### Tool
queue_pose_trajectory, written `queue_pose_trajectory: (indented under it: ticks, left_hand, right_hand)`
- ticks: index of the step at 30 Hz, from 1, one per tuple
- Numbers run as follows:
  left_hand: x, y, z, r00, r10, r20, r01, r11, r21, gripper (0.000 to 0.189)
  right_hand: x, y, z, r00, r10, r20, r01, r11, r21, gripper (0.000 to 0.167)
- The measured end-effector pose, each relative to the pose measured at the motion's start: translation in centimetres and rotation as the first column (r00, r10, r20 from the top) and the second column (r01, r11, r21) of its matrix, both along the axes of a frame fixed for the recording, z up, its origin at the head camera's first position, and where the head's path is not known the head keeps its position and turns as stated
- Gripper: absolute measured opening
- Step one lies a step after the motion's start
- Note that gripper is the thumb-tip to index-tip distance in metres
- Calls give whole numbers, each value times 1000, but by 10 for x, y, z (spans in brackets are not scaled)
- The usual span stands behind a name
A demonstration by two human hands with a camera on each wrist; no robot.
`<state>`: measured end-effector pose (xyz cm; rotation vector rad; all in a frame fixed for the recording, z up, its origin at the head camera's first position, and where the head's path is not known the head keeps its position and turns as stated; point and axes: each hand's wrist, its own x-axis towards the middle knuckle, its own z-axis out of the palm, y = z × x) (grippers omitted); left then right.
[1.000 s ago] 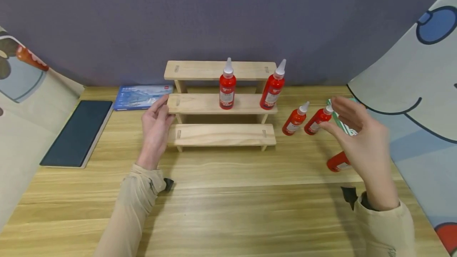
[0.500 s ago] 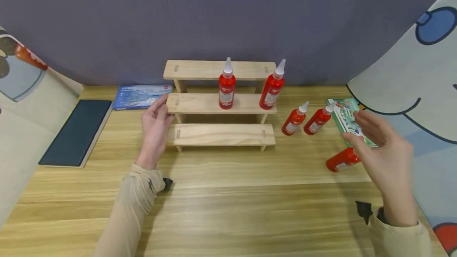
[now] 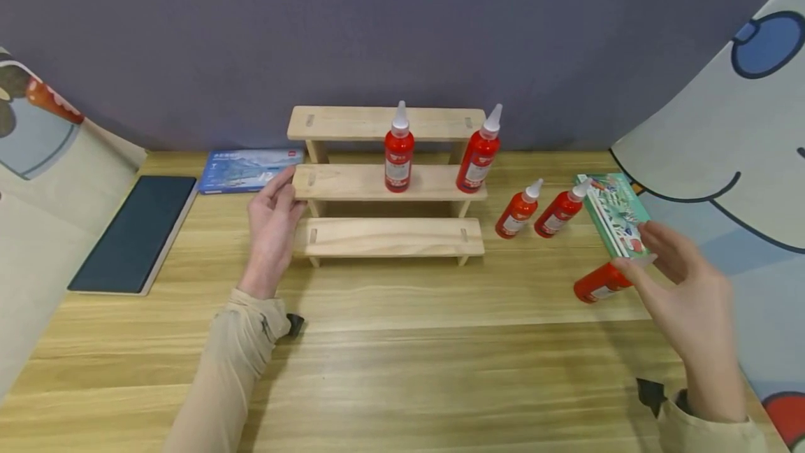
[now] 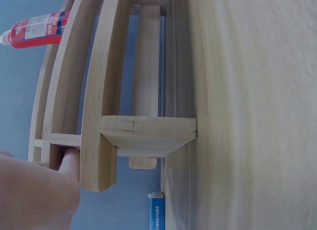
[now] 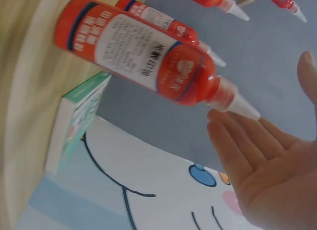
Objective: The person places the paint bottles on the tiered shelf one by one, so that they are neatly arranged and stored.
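A three-step wooden rack (image 3: pixel 395 238) stands at the back of the table. My left hand (image 3: pixel 272 236) holds the left end of its middle step; in the left wrist view the thumb (image 4: pixel 71 163) lies against that step's end. Two red bottles with white nozzles, one mid-step (image 3: pixel 399 159) and one at the right end (image 3: pixel 479 159), stand on the middle step. My right hand (image 3: pixel 688 299), fingers apart and holding nothing, is beside the nearest red bottle (image 3: pixel 600 284) on the table. In the right wrist view this bottle (image 5: pixel 133 51) is upright, its nozzle close to the fingers.
Two more red bottles (image 3: pixel 517 214) (image 3: pixel 560 214) stand right of the rack. A green box (image 3: pixel 619 212) lies behind the nearest bottle. At left are a blue box (image 3: pixel 242 172) and a dark notebook (image 3: pixel 135 233). A grey panel (image 3: pixel 390 26) closes the back.
My right hand has moved right and toward the front, from near the two farther table bottles to beside the nearest one. The left hand and the bottles have stayed in place.
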<state>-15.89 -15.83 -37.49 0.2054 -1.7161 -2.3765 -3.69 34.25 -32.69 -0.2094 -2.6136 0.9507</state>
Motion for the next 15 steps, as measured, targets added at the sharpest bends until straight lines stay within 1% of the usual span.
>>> queue_pose_trajectory:
  ticks: [3, 7, 15]
  left_hand:
    - [0, 0, 0, 1000, 4, 2, -4, 1000, -2, 44]
    - [0, 0, 0, 1000, 4, 2, -4, 1000, -2, 44]
    - [1, 0, 0, 1000, -15, 2, 15, 1000, -15, 45]
  right_hand:
    - [1, 5, -5, 999, -1, 33, 1, 1000, -1, 68]
    - [2, 9, -11, 997, -1, 73, 0, 1000, 20, 70]
    - [4, 15, -25, 996, 25, 86, -27, 999, 25, 69]
